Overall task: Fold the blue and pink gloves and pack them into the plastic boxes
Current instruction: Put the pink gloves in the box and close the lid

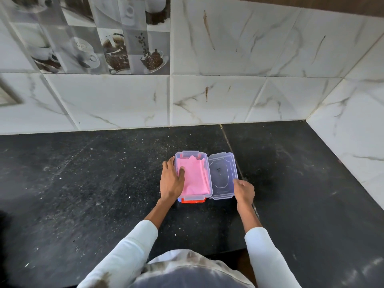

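A clear plastic box (209,179) stands on the black counter, stacked on another box whose red edge (192,201) shows beneath its near side. Folded pink gloves (196,177) lie flat inside the top box. My left hand (171,181) rests on the box's left side, thumb pressing down on the pink gloves. The clear lid (222,175) lies flat just right of the box. My right hand (245,191) pinches the lid's near right corner. No blue gloves show.
The black speckled counter (93,194) stretches to both sides. A white marble-tiled wall (207,96) rises behind it and another wall (357,142) closes the right side. A seam (230,148) in the counter runs diagonally past the lid.
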